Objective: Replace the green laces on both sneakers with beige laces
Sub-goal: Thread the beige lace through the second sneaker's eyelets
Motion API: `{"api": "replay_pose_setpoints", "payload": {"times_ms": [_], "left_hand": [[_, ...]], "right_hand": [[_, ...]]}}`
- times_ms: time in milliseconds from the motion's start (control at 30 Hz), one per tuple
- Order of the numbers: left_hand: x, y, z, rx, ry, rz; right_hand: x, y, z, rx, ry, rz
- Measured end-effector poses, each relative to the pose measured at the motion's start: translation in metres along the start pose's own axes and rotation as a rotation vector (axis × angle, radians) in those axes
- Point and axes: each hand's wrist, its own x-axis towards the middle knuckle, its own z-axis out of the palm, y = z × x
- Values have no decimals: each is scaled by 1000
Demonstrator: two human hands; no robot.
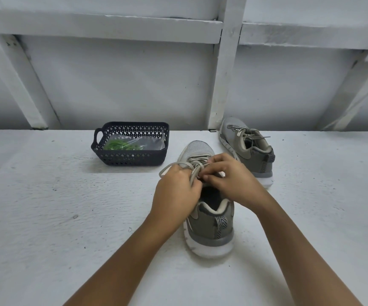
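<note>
Both forearms enter from the bottom edge and converge over the near sneaker (pixel 209 219). It stands upright on the white bench (pixel 46 217), heel toward the camera and toe pointing away.

The left hand (pixel 176 191) sits over the left side of the shoe's opening. Its fingers (pixel 186 171) are curled closed around a strand of the beige laces (pixel 197 161). A loop of that strand runs out past the knuckles to the left, clear of the shoe.

The right hand (pixel 231 177) sits over the right side of the opening. Its fingertips (pixel 209 178) are narrowed to a pinch on the laces at the top of the tongue. The upper fingers are bent over the crossing just beyond. The two hands nearly touch at the middle of the shoe, and the laces pass between them. Beyond the fingers, beige rows cross the eyelets toward the toe. The exact routing under the hands is hidden.

Further back and to the left, apart from the shoe, stands a dark perforated basket (pixel 132 160). Inside it lie the green laces (pixel 119 145) in a clear plastic bag (pixel 150 143).

To the right of the basket, behind the near shoe, the far sneaker (pixel 249 149) lies toe away. It is fitted with a beige lacing (pixel 245 131) that appears tied.

A white framed wall (pixel 112 85) closes the bench at the rear.
</note>
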Motion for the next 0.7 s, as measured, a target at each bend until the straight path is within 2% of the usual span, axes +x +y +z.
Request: {"api": "replay_pose_setpoints", "payload": {"times_ms": [300, 400, 567, 700], "left_hand": [[-2, -4, 2, -45, -22, 9], [-3, -5, 3, -115, 5, -26], [-10, -4, 1, -284, 34, -141], [-13, -1, 0, -353, 38, -166]], "right_hand": [[3, 1, 6, -81, 49, -53], [2, 2, 9, -37, 77, -69], [-10, 5, 2, 187, 155, -51], [-19, 4, -14, 793, 217, 93]]}}
